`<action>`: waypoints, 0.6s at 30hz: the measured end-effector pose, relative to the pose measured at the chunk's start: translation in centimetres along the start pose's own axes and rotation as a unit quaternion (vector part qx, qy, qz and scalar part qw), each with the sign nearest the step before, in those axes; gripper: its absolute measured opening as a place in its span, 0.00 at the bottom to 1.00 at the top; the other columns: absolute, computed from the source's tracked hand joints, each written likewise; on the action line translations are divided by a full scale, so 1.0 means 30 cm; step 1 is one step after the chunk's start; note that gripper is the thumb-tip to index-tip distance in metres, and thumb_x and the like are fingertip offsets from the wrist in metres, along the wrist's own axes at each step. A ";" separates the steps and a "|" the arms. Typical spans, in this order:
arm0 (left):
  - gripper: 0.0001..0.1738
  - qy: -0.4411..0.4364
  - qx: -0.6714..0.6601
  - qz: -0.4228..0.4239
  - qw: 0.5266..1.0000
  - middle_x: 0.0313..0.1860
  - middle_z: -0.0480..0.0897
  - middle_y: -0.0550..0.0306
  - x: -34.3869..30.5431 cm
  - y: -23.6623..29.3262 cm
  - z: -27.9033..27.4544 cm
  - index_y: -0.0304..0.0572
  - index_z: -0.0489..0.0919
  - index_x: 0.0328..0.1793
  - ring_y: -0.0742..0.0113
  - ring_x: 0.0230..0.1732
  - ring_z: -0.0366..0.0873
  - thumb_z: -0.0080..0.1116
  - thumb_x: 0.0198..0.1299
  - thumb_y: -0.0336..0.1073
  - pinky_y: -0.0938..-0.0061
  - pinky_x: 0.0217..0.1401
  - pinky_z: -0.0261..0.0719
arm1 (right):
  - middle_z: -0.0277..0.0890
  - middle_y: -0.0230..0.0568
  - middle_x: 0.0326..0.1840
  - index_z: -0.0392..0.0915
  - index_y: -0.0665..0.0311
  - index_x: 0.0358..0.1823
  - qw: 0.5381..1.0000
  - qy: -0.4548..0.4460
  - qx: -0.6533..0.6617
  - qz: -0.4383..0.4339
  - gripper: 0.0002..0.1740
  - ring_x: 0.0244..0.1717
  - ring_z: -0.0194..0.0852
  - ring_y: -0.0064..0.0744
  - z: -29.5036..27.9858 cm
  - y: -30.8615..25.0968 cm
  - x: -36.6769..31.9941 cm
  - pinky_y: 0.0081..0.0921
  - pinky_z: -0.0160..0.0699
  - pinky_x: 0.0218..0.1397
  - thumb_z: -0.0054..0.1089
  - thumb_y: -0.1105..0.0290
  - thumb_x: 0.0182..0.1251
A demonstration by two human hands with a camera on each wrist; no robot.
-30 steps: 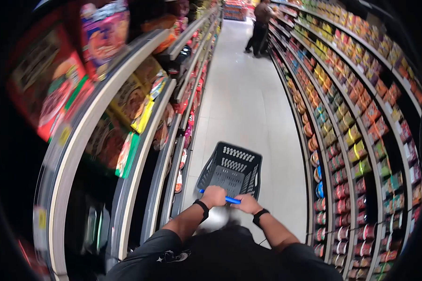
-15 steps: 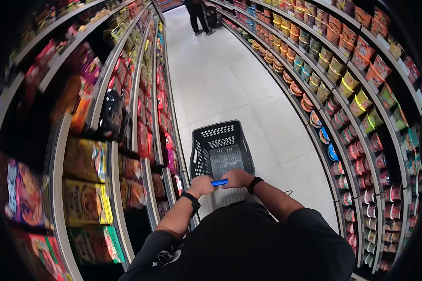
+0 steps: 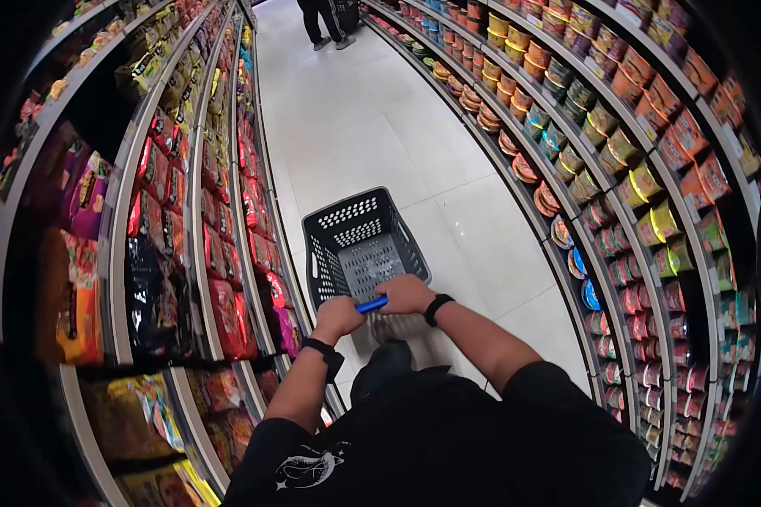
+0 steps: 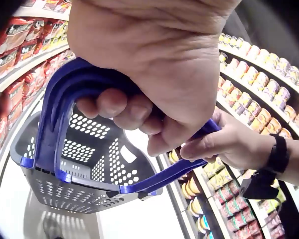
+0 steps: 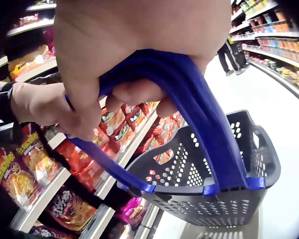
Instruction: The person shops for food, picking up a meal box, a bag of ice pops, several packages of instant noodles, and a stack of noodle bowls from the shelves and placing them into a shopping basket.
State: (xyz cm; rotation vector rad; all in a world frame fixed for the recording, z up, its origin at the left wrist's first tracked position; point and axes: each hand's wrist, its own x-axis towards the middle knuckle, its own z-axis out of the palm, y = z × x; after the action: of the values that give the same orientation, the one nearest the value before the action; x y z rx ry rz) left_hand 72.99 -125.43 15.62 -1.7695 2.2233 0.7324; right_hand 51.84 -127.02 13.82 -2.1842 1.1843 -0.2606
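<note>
A dark grey shopping basket point(image 3: 353, 211) with perforated walls hangs in front of the person, its slotted bottom visible from above. Its blue handle point(image 3: 371, 304) runs between the two hands. The left hand point(image 3: 339, 318) grips the handle, with its fingertips curled round the bar in the left wrist view. Close beside it, the right hand point(image 3: 407, 294) also holds the handle, fingers wrapped underneath in the right wrist view. Both blue arms of the handle point(image 5: 202, 119) rise from the near rim of the basket. Each wrist wears a black band.
Shelves with red packets point(image 3: 154, 173) and other bagged foods line the left side. Stacked cups and tubs point(image 3: 638, 182) fill the right shelves. A pale tiled floor point(image 3: 347, 144) runs between them, where another person point(image 3: 323, 19) in dark trousers stands farther up the aisle.
The head view has swung, bringing more of the left shelf's red packets into sight. Basket and hands sit farther left and higher in view. Both hands keep hold of the blue handle.
</note>
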 end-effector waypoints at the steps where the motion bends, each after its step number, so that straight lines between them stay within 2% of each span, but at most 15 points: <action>1: 0.18 0.004 -0.002 -0.001 1.000 0.37 0.87 0.44 0.066 -0.024 -0.032 0.49 0.89 0.39 0.44 0.42 0.86 0.58 0.49 0.48 0.54 0.48 0.83 | 0.81 0.46 0.30 0.81 0.56 0.32 1.000 0.000 0.000 0.004 0.16 0.37 0.81 0.52 -0.031 0.016 0.071 0.45 0.79 0.41 0.65 0.54 0.48; 4: 0.18 0.001 0.001 0.007 1.000 0.38 0.87 0.44 0.235 -0.096 -0.138 0.50 0.89 0.40 0.43 0.43 0.86 0.56 0.50 0.49 0.54 0.48 0.83 | 0.81 0.47 0.31 0.81 0.56 0.34 1.000 -0.011 -0.018 0.003 0.17 0.37 0.81 0.52 -0.126 0.057 0.261 0.46 0.78 0.41 0.66 0.52 0.49; 6: 0.18 -0.010 -0.002 -0.011 1.000 0.38 0.87 0.44 0.334 -0.125 -0.214 0.51 0.89 0.41 0.43 0.43 0.86 0.55 0.51 0.47 0.54 0.49 0.83 | 0.81 0.47 0.32 0.81 0.57 0.33 0.999 0.021 -0.018 -0.022 0.17 0.36 0.81 0.53 -0.144 0.108 0.382 0.46 0.78 0.40 0.66 0.52 0.49; 8: 0.18 -0.008 0.004 -0.004 1.000 0.38 0.87 0.44 0.436 -0.171 -0.258 0.51 0.89 0.41 0.43 0.43 0.86 0.54 0.51 0.47 0.53 0.49 0.83 | 0.82 0.49 0.32 0.82 0.56 0.35 0.999 -0.027 -0.035 0.000 0.19 0.38 0.81 0.54 -0.186 0.143 0.491 0.46 0.79 0.43 0.67 0.50 0.49; 10: 0.18 -0.009 0.012 0.004 1.000 0.38 0.87 0.44 0.516 -0.212 -0.307 0.52 0.89 0.41 0.43 0.43 0.86 0.54 0.51 0.46 0.53 0.49 0.83 | 0.82 0.49 0.33 0.82 0.56 0.36 0.999 -0.032 -0.031 0.016 0.19 0.38 0.82 0.54 -0.220 0.166 0.591 0.46 0.80 0.43 0.66 0.50 0.49; 12: 0.18 -0.019 -0.005 -0.007 1.000 0.38 0.87 0.43 0.648 -0.265 -0.396 0.51 0.89 0.41 0.43 0.43 0.86 0.54 0.51 0.46 0.54 0.49 0.83 | 0.82 0.49 0.33 0.82 0.56 0.36 0.997 -0.061 -0.036 0.029 0.19 0.38 0.82 0.54 -0.257 0.222 0.740 0.47 0.80 0.42 0.66 0.51 0.49; 14: 0.17 -0.012 0.008 0.012 1.000 0.38 0.87 0.43 0.749 -0.306 -0.437 0.49 0.88 0.40 0.43 0.42 0.86 0.55 0.51 0.47 0.54 0.49 0.83 | 0.82 0.49 0.33 0.83 0.56 0.35 0.998 -0.050 -0.020 0.041 0.19 0.37 0.82 0.54 -0.285 0.260 0.841 0.47 0.80 0.42 0.66 0.50 0.49; 18: 0.18 -0.030 0.015 -0.002 0.999 0.37 0.87 0.42 0.976 -0.365 -0.510 0.46 0.88 0.39 0.43 0.41 0.86 0.56 0.52 0.47 0.55 0.48 0.83 | 0.83 0.47 0.33 0.83 0.56 0.33 0.998 -0.052 -0.013 0.030 0.17 0.39 0.82 0.54 -0.349 0.377 1.048 0.49 0.79 0.42 0.65 0.52 0.48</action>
State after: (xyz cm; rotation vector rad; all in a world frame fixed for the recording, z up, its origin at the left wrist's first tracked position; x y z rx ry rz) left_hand 78.03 -159.75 12.68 -1.7156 2.1794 0.7369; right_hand 57.52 -161.46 11.27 -2.1535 1.1989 -0.1056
